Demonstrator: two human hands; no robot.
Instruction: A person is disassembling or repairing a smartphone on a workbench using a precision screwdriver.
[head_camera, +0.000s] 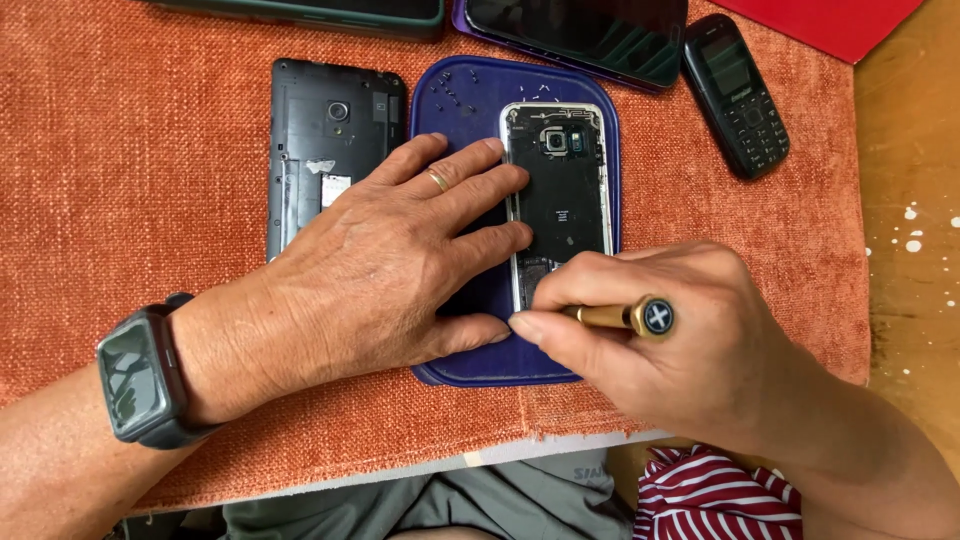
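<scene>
An opened smartphone (565, 185) with its back cover off lies on a blue tray (600, 90). My left hand (390, 265) rests flat on the tray, fingers pressing the phone's left edge; it wears a ring and a dark wrist watch (140, 375). My right hand (665, 335) grips a small brass screwdriver (625, 316), its tip down at the phone's lower part and hidden by my fingers. Several tiny screws (460, 95) lie scattered at the tray's top left.
An orange cloth (130, 170) covers the table. A second opened black phone (325, 135) lies left of the tray, a small keypad phone (738, 92) at the upper right. Two larger devices (590, 30) sit along the far edge. A wooden surface (910, 200) shows on the right.
</scene>
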